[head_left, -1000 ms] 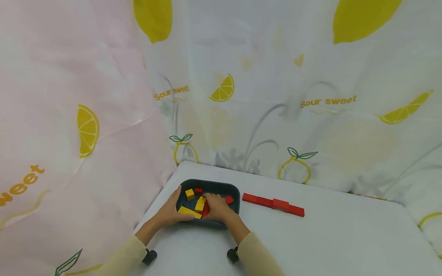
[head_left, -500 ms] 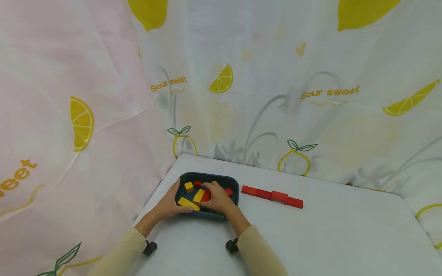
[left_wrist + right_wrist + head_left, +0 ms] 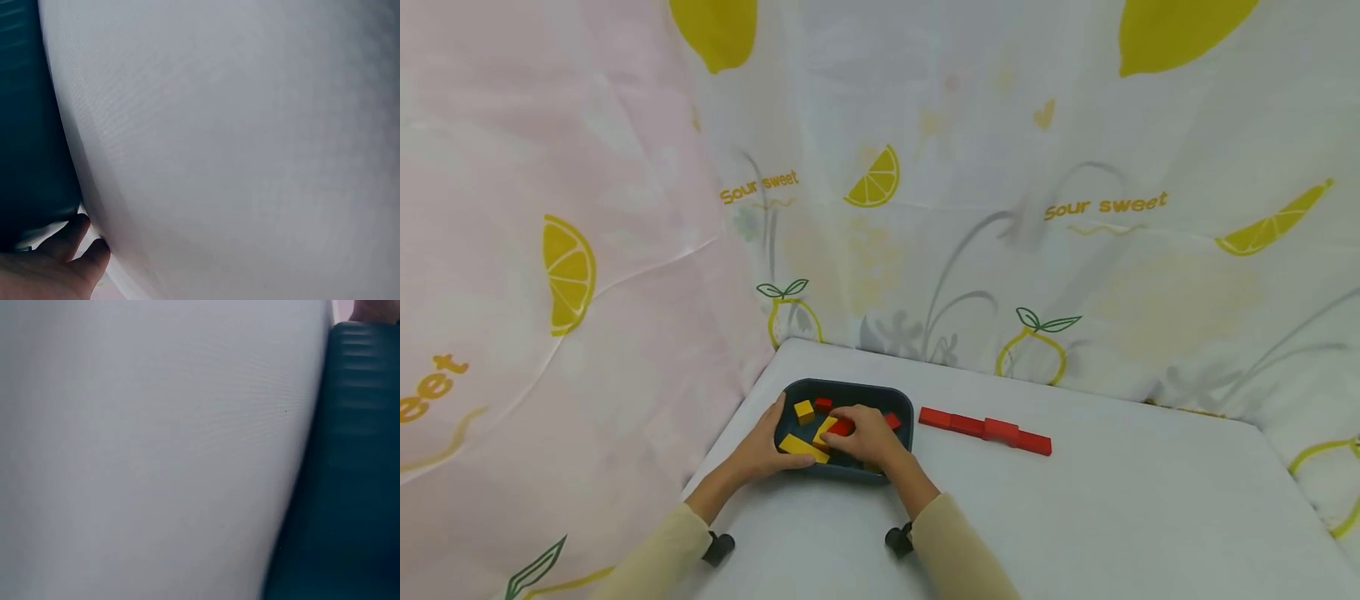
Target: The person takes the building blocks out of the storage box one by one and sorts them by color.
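Observation:
A dark teal tray [image 3: 850, 386] holding red and yellow wooden blocks sits at the left of the white table. My left hand [image 3: 760, 446] grips its near left corner, thumb along the front rim and fingers up the left side; the left wrist view shows fingertips against the tray's outer wall [image 3: 31, 125]. Inside the tray, my right hand [image 3: 874, 439] pinches a red block [image 3: 842, 427] between thumb and fingers. Beside it lies a yellow block [image 3: 822, 432], with a long yellow block [image 3: 802, 448] near the left thumb. The right wrist view hides the right fingers.
Toward the tray's back are a yellow cube [image 3: 804, 412] and a small red block [image 3: 823, 404]; another red block [image 3: 892, 421] is at its right. Right of the tray, several red blocks form a line [image 3: 967, 425] on the table [image 3: 1112, 508]. A printed lemon curtain [image 3: 940, 275] hangs behind.
My right hand has shifted slightly within the tray, its thumb and fingers now around the red block, which shows more plainly. The left hand stays on the tray; the head view has shifted a little.

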`<act>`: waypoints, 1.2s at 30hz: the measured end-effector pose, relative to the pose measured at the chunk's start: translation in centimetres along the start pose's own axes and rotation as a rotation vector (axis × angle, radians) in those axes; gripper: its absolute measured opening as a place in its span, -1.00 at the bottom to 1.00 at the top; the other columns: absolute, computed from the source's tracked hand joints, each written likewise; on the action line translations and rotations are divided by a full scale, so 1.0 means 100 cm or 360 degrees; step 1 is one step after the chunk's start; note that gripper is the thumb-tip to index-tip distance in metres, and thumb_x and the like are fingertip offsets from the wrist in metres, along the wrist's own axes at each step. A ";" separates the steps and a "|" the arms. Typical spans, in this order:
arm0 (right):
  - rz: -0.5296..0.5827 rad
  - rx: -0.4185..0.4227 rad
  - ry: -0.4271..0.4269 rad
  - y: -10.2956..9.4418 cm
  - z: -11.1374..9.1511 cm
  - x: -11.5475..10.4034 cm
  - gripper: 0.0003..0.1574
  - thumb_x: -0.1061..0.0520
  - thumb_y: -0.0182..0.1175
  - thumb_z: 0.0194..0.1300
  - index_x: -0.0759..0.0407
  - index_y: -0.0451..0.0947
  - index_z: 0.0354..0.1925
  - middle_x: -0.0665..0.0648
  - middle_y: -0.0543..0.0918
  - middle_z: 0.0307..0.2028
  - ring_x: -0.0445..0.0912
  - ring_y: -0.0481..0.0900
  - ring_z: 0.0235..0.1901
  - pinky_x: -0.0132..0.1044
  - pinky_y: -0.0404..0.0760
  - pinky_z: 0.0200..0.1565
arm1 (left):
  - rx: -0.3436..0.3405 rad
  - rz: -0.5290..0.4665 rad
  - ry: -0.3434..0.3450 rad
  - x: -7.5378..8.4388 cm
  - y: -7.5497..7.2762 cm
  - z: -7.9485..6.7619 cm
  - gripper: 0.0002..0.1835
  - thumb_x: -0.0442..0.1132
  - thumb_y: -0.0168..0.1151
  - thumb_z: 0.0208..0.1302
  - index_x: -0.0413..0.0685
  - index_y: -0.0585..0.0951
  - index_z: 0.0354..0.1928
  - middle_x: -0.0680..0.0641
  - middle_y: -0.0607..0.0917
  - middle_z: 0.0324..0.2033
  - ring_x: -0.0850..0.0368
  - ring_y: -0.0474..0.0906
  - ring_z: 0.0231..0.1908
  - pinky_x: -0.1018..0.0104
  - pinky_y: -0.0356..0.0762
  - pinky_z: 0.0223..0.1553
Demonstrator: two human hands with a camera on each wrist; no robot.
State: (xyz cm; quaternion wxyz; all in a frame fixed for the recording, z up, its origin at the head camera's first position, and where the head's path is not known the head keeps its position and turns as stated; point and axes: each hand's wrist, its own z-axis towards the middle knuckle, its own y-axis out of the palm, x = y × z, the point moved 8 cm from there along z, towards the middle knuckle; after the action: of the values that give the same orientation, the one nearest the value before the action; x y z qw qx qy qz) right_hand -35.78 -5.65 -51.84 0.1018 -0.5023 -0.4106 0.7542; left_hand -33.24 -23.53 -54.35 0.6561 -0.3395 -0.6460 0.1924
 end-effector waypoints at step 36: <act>0.0251 0.0061 0.0221 -0.003 0.003 0.015 -0.55 -0.01 0.40 0.22 0.10 0.62 0.05 0.14 0.57 -0.01 -0.04 0.50 -0.10 -0.20 0.64 -0.06 | 0.0004 0.0000 -0.0030 -0.002 0.000 0.000 0.40 0.27 0.49 -0.04 -0.08 -0.26 0.58 -0.30 -0.06 0.55 -0.31 0.00 0.49 -0.33 0.06 0.41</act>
State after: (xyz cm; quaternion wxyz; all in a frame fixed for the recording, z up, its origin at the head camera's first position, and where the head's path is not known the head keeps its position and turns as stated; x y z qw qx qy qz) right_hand -36.77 -4.75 -52.56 0.0800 -0.5821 -0.3471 0.7309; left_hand -33.28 -23.63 -54.48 0.6504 -0.3368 -0.6520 0.1964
